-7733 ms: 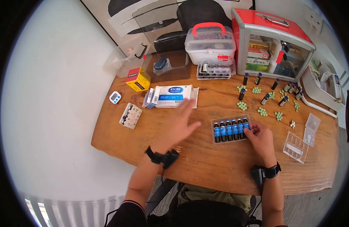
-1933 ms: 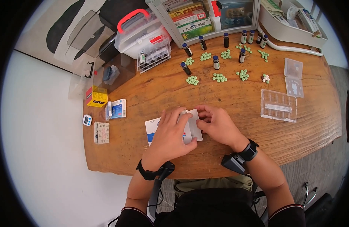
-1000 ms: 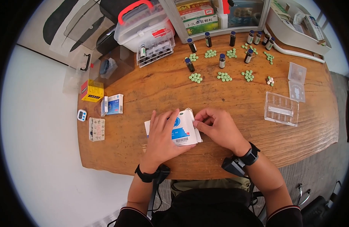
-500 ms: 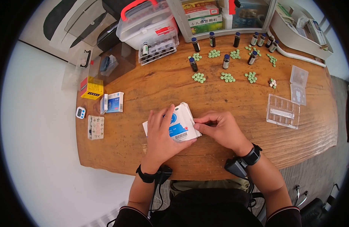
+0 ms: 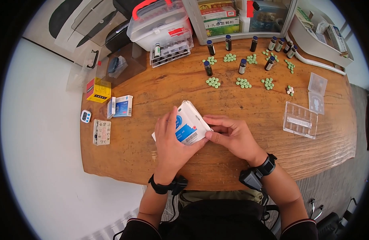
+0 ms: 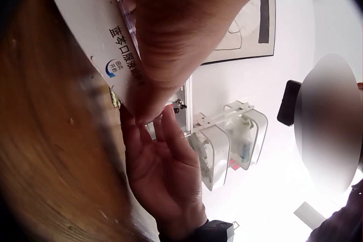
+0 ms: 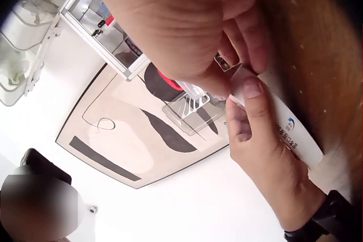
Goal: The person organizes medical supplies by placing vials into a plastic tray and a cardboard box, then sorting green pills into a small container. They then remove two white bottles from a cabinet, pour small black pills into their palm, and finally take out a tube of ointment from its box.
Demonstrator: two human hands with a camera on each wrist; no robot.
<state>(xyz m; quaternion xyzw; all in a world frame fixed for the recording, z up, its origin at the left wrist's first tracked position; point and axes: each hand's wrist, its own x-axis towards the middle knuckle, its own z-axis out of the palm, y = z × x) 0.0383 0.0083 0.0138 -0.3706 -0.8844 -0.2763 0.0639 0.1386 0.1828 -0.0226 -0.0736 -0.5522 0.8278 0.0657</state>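
Observation:
A white-and-blue medicine box is tilted over the table's near middle, printed face upward. My left hand grips it from the left, fingers across the face and thumb along the near side. At the box's right end, my right hand pinches the near corner between thumb and fingers, and the end panel looks folded over. In the left wrist view, a long printed side of the box shows beside the left thumb. The right wrist view has both hands meeting at the box's end. The inside of the box is hidden.
Dark vials and piles of green tablets stand at the back right. A clear pill organizer lies right. Smaller medicine boxes, a yellow box, a timer and a patterned case sit left.
The tray of blue-labelled vials seen under my right hand earlier is out of sight. The box's open right-end flap has been folded in, and the box has turned and tilted up.

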